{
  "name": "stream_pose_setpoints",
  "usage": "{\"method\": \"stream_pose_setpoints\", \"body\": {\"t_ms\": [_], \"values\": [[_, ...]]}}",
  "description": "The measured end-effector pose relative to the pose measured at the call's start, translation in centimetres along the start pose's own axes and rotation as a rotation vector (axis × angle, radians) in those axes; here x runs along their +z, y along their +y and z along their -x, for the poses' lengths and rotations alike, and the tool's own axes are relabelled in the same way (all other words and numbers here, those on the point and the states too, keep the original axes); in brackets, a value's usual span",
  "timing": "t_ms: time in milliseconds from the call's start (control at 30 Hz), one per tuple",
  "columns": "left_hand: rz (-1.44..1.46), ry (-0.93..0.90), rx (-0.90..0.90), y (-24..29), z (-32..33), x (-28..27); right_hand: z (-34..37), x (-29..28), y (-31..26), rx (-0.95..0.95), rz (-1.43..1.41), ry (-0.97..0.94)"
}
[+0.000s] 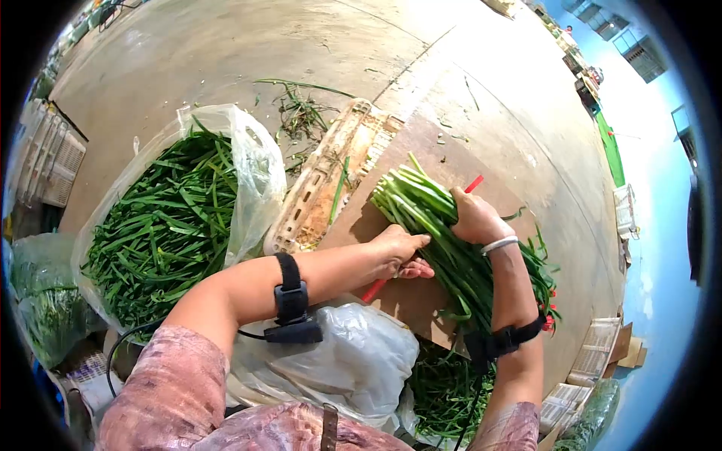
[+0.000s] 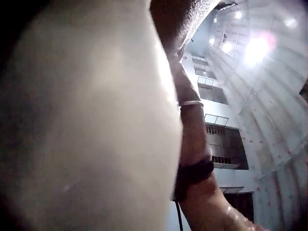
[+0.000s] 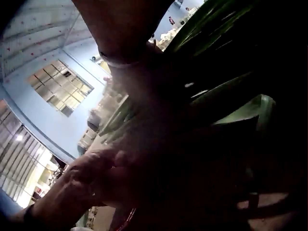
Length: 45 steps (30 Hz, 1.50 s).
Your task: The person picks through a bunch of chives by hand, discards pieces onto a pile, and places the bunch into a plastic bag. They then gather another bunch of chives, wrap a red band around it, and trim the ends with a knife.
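Observation:
A bundle of long leafy greens (image 1: 429, 203) with pale cut stems lies slantwise on a brown board (image 1: 353, 225). My right hand (image 1: 481, 216) grips it from above near the stem ends; the fingers' far side is hidden by the stalks. A red strip (image 1: 474, 183) pokes out beside that hand, and more red shows below my left hand (image 1: 397, 250). The left hand is at the bundle's near side, thumb at the stalks and fingers apart from it. In the right wrist view, dark green leaves (image 3: 240, 113) fill the right side. The left wrist view is mostly blocked by a pale blurred surface (image 2: 96, 115).
A clear bag (image 1: 259, 161) of loose green leaves stands at left. A dirty plastic crate (image 1: 293, 218) lies beside the board. White plastic (image 1: 338, 353) covers something before me, next to more greens (image 1: 447, 391). Trimmings (image 1: 299, 113) litter the floor. Small red pieces (image 1: 549, 319) show at the leaf ends.

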<state>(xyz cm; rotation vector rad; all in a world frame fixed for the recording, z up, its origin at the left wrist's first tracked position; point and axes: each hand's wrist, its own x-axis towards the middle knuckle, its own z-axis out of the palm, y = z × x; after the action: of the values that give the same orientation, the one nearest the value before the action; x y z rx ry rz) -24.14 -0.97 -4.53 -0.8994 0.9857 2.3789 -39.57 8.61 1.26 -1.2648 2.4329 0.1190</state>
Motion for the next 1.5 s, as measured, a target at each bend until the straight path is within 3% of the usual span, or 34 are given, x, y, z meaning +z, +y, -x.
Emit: {"method": "stream_pose_setpoints", "body": {"t_ms": [200,233,300,333,400,467,533,567,600,733,800,867,967,1033,1067,1133,1200,1233,1300,1367,1433,1500], "values": [[0.004,-0.064,-0.033,-0.2,-1.6,-0.5,-1.6,1.0,2.5,-0.122,-0.007,-0.011],[0.014,-0.097,-0.022,-0.3,-1.4,-0.6,-1.2,-0.1,1.6,-0.002,0.073,-0.074],[0.028,-0.122,-0.003,-0.4,-1.3,-0.7,-1.0,-1.3,1.1,-0.09,-0.133,-0.084],[0.025,-0.069,-0.008,-0.6,-1.4,-0.7,-1.3,-0.9,2.3,-0.15,-0.211,-0.038],[0.006,-0.142,-0.033,-0.7,-2.2,-1.0,-0.2,-1.7,1.6,-0.145,-0.131,0.028],[-0.01,-0.077,0.009,-0.6,-1.3,-0.7,0.6,-1.1,1.9,-0.164,-0.086,0.07],[-0.039,-0.096,0.026,-1.2,-2.4,-1.1,1.2,0.2,2.2,-0.129,-0.492,0.03],[-0.072,-0.127,0.039,-1.1,-2.9,-1.3,0.8,3.4,2.4,-0.066,-0.432,0.112],[-0.066,-0.112,0.044,-0.7,-2.9,-1.4,0.6,5.7,2.4,-0.094,-0.065,0.318],[-0.164,-0.118,-0.041,-0.9,-2.9,-1.0,0.5,4.7,2.8,-0.136,-0.185,0.306],[-0.254,-0.037,0.055,-0.2,1.3,-0.8,0.2,3.8,3.3,-0.121,-0.213,0.348],[-0.425,-0.098,0.048,0.2,3.5,-2.0,0.4,3.4,3.2,-0.09,-0.271,0.41],[-0.579,-0.104,0.262,0.5,9.2,-6.2,2.0,2.5,2.4,-0.036,-0.124,0.454],[-0.511,-0.12,0.434,0.4,14.0,-10.8,4.3,1.8,0.5,0.032,-0.053,0.678],[-0.453,-0.087,0.474,0.6,16.8,-13.7,5.2,1.7,0.1,0.036,-0.048,0.669],[-0.554,0.273,0.605,0.7,22.8,-18.8,7.0,1.1,-1.2,-0.059,-0.319,0.704],[-0.667,0.675,0.741,-1.4,25.0,-24.7,8.1,0.9,-6.6,-0.144,-0.516,0.624],[-0.628,0.729,0.748,-2.6,26.6,-26.0,8.8,0.1,-10.9,-0.222,-0.41,0.561],[-0.514,0.795,0.768,-4.5,28.5,-27.4,8.6,0.4,-18.7,-0.469,-0.486,0.393],[-0.466,0.831,0.804,-5.9,28.9,-27.7,6.6,2.5,-23.5,-0.715,-0.238,0.437],[-0.558,0.811,0.871,-6.1,27.8,-28.7,4.5,3.7,-28.1,-0.764,-0.049,0.277],[-0.732,0.812,0.909,-5.4,27.0,-27.6,2.0,5.9,-30.5,-0.859,0.141,0.276]]}}
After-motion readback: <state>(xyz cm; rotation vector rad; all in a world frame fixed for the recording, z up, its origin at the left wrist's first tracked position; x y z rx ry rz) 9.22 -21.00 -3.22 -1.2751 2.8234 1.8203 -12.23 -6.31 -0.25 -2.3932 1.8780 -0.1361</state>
